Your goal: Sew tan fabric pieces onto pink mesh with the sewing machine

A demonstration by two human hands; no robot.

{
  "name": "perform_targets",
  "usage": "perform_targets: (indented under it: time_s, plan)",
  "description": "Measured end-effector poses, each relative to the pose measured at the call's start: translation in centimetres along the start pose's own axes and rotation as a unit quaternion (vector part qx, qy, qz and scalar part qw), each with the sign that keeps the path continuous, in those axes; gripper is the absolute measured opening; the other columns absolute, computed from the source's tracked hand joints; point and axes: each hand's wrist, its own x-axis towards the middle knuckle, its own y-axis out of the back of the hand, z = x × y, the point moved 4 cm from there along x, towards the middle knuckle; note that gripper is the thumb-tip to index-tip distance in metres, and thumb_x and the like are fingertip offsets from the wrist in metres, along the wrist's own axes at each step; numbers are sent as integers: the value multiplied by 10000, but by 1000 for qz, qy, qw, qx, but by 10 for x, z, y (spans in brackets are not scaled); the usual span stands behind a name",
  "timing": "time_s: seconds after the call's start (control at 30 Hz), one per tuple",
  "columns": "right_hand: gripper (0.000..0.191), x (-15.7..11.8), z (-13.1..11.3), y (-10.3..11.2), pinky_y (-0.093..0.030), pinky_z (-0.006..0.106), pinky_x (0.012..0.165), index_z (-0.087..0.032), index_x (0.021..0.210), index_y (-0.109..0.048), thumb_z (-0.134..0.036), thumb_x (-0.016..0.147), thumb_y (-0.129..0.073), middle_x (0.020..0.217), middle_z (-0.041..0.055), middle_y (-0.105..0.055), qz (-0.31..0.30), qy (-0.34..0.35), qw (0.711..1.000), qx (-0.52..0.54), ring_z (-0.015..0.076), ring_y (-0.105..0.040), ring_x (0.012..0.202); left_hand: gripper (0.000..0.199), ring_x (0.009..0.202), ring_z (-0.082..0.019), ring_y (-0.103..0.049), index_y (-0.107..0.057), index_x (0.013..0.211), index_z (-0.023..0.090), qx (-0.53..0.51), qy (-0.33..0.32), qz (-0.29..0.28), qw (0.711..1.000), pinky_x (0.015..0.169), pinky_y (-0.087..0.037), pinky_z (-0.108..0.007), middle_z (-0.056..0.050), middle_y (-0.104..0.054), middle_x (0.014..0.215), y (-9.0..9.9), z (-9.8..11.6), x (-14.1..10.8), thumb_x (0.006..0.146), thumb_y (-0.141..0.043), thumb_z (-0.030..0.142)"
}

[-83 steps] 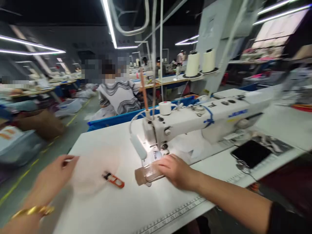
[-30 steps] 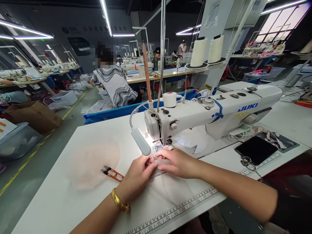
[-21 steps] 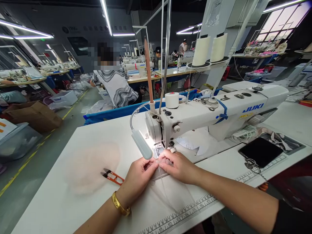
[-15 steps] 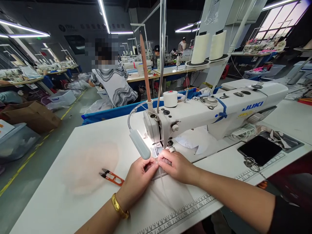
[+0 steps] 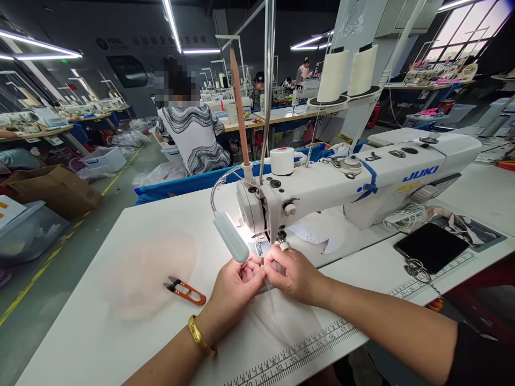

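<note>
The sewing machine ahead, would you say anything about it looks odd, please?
Perhaps the blue strip tied around the sewing machine near the JUKI lettering, which looks improvised; I see no obvious damage.

A paned window (image 5: pixel 462 36) is glowing at two o'clock, a fluorescent tube (image 5: pixel 172 26) is shining at eleven, a yellow line (image 5: pixel 60 250) is crossing the grey floor (image 5: pixel 84 241) at nine.

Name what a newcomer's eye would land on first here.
Probably the white JUKI sewing machine, stretching across the right of the view, with a slim lamp by its needle end. Just in front of that, the left hand and right hand meet, pinching sheer white fabric. A gold bangle shines on the left wrist, with orange-handled thread snips lying nearby.
</note>
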Motion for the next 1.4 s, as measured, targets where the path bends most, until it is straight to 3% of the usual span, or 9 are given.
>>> perform_targets:
  time_s: [0.2, 0.37, 0.57, 0.7, 0.8, 0.93, 1.03, 1.17, 1.4]
  plan:
    - [110, -2, 1, -1, -375, 281, 646, -228, 809, -500, -226, 915, -531, 674, -33, -540, 1, 11, 1000, -1, 162, -503, 663, 285, 563, -120, -436, -548, 717, 217, 14, -11, -16, 1000, 523, -383, -240, 54, -454, 615, 0, 0, 0, 827, -671, 449]
    - [103, -1, 0, -1, -362, 284, 646, -230, 803, -492, -230, 902, -521, 672, -37, -542, 5, 12, 1000, 7, 159, -495, 649, 288, 623, -128, -495, -508, 711, 214, -7, -26, -10, 1000, 564, -414, -245, 19, -570, 739, 0, 0, -1, 820, -675, 421]
    - [97, -2, 2, -2, -347, 283, 652, -226, 794, -475, -219, 879, -521, 679, -36, -551, 14, 5, 1000, -4, 155, -486, 639, 222, 607, -131, -475, -552, 821, 222, 17, -3, 2, 1000, 568, -394, -244, 52, -526, 670, -1, -5, -1, 848, -674, 405]
    - [144, -1, 7, -5, -327, 289, 652, -229, 775, -431, -198, 871, -534, 635, -47, -519, 21, -13, 998, -52, 156, -462, 619, 133, 647, -155, -520, -550, 871, 226, 92, -30, 12, 995, 610, -428, -269, 42, -559, 697, -2, -7, 3, 882, -622, 338]
    - [209, 2, 8, -9, -336, 305, 697, -225, 734, -404, -156, 880, -537, 644, -35, -532, 2, -32, 992, -122, 162, -461, 640, 49, 691, -183, -539, -537, 876, 224, 207, -114, 42, 971, 644, -437, -300, 18, -575, 730, -3, -5, 5, 909, -555, 256]
    - [235, 5, 10, -11, -352, 323, 744, -218, 725, -425, -126, 906, -545, 701, -3, -565, 0, -54, 975, -217, 187, -479, 709, 142, 782, -212, -565, -578, 823, 205, 355, -267, 81, 892, 672, -432, -330, -52, -651, 883, -5, 0, 2, 953, -525, 191]
    - [179, 4, 11, -9, -363, 314, 718, -211, 779, -498, -118, 922, -553, 760, 20, -597, 15, -36, 970, -241, 204, -502, 748, 258, 780, -205, -570, -642, 810, 199, 408, -344, 63, 844, 691, -439, -339, -53, -692, 900, -9, 1, -3, 1001, -481, 133]
    - [136, 1, 12, -5, -404, 324, 758, -202, 850, -567, -93, 929, -553, 833, 42, -623, 28, 20, 968, -250, 229, -528, 825, 206, 789, -214, -586, -698, 947, 205, 442, -352, 46, 824, 719, -458, -358, -39, -728, 909, -12, 0, -6, 1012, -515, 135]
    - [228, -6, 16, -2, -430, 351, 827, -212, 817, -628, -76, 959, -512, 840, 42, -616, -30, 63, 969, -236, 216, -524, 823, 209, 799, -217, -602, -685, 927, 194, 447, -332, 49, 829, 687, -447, -351, -45, -728, 938, -12, 1, -7, 1025, -505, 154]
